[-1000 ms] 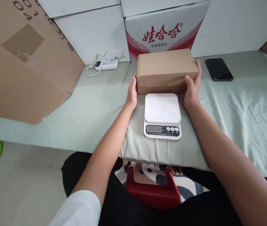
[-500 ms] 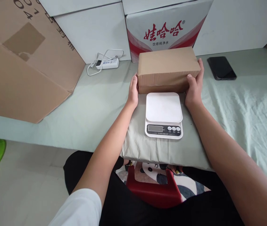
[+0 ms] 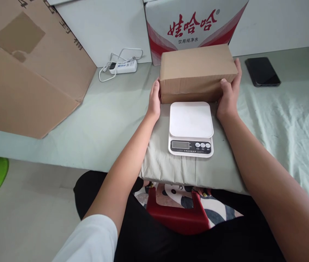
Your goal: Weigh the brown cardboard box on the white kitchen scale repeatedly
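Note:
A plain brown cardboard box (image 3: 196, 71) sits just behind a white digital kitchen scale (image 3: 191, 128) on the pale green cloth. My left hand (image 3: 154, 100) presses against the box's left end. My right hand (image 3: 229, 95) grips its right end, thumb on the front face and fingers around the side. The scale's platform is bare and its display and buttons face me.
A black phone (image 3: 263, 71) lies at the right. A white power strip with cable (image 3: 122, 66) lies at the back left. A red-and-white printed carton (image 3: 195, 25) stands behind the box. A large flattened cardboard sheet (image 3: 26, 69) leans at the left. A red stool (image 3: 176, 214) is below.
The view has tilted a little; both hands stay on the ends of the brown box, which looks slightly raised and nearer to me than before.

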`<state>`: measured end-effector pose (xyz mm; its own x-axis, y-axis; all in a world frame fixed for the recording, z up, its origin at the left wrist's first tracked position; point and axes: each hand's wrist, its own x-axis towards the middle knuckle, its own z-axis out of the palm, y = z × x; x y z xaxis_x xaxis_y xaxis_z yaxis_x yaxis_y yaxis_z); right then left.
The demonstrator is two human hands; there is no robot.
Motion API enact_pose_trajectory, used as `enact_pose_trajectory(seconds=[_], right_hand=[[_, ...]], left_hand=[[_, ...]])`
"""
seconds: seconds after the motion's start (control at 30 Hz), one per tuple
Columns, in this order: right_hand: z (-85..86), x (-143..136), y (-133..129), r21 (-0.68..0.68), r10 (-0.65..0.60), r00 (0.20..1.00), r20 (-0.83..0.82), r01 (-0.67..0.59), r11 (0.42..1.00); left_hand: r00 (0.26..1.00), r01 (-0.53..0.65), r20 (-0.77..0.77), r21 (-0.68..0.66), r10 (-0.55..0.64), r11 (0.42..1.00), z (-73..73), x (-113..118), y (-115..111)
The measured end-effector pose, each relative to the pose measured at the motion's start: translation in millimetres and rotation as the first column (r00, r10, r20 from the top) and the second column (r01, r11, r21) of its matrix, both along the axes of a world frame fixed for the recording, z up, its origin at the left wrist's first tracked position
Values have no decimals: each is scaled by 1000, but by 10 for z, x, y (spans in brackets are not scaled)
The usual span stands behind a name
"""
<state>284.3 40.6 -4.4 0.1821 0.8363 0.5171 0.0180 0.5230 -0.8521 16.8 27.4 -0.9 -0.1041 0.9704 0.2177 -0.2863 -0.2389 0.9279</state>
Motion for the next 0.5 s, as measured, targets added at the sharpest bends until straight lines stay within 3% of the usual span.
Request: enact_pose_trajectory(seconds=[0.2, 0.5], right_hand=[[-35, 47, 77, -29, -24, 997, 72, 26, 999], [-59, 53, 64, 43, 2, 999, 48, -4, 999]], left_hand=[[999, 11, 46, 14, -11, 1000, -49, -5, 46], [999, -10, 33, 5, 10, 1000, -62, -10, 65]])
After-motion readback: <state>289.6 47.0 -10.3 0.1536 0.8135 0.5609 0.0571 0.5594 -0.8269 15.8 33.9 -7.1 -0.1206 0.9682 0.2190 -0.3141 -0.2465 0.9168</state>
